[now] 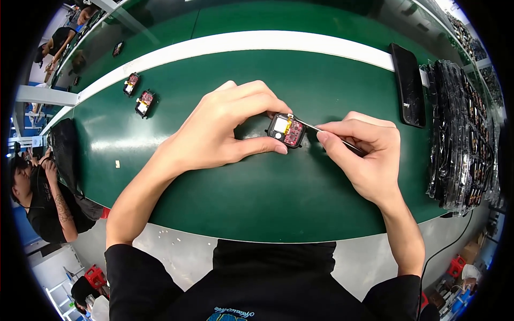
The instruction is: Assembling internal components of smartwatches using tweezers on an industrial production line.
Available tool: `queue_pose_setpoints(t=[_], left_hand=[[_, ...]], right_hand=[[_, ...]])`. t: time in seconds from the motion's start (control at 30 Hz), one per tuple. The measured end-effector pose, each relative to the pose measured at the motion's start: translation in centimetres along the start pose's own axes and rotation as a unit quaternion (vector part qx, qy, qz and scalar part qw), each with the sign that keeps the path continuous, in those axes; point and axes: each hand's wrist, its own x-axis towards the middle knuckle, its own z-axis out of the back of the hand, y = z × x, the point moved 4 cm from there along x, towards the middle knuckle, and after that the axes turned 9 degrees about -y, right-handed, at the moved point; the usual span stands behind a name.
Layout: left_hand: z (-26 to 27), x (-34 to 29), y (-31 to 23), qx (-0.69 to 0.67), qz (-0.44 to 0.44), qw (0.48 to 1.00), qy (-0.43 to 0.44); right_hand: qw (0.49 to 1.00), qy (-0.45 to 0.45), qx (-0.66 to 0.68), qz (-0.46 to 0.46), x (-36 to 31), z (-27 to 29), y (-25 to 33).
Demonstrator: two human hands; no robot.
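Between the thumb and fingers of my left hand [230,125] is a small black device casing [287,130], its back open. Inside show a white block, a red circuit board and a strip of yellow tape. My right hand [367,150] grips a thin metal tool [342,141], probably tweezers, like a pen. The tool's tip reaches the casing's upper right edge; whether it touches the parts inside is too small to tell. Two similar open casings lie at the far left, one [144,103] nearer and one [131,84] behind it.
The green table [241,203] has a white strip [267,40] along its back. A black phone [408,85] lies at the far right, beside a tall stack of clear plastic trays [460,139]. A tiny pale piece [117,164] rests on the left. A co-worker [48,198] sits beyond the left edge.
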Motion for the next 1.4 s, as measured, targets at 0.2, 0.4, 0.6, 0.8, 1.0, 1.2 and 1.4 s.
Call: queue_pose_setpoints(t=[0.2, 0.4, 0.6, 0.8, 1.0, 1.2, 1.4], left_hand=[[-0.1, 0.0, 0.4, -0.012, -0.03, 0.999, -0.01], [-0.2, 0.1, 0.6, -0.011, -0.027, 1.0, -0.004], [-0.1, 0.1, 0.7, -0.009, -0.03, 0.999, -0.005], [-0.2, 0.2, 0.5, -0.015, -0.002, 1.0, -0.015], [-0.2, 0.3, 0.4, -0.006, -0.027, 0.999, -0.018], [-0.1, 0.4, 0.2, 0.008, -0.027, 0.999, -0.017], [0.3, 0.5, 1.1, -0.05, 0.006, 0.998, 0.028]], right_hand=[[0.994, 0.014, -0.078, 0.08, 0.2, -0.7, 1.2], [0.989, 0.01, -0.106, 0.106, 0.2, -1.0, 1.1], [0.986, 0.001, -0.119, 0.12, 0.1, -1.2, 1.2], [0.977, -0.029, -0.138, 0.158, -0.2, -0.9, 1.1], [0.953, -0.035, -0.183, 0.24, -0.5, -1.3, 1.6], [0.95, -0.04, -0.184, 0.251, -0.5, -1.6, 1.5], [0.962, -0.031, -0.146, 0.23, -0.5, -1.2, 1.4]])
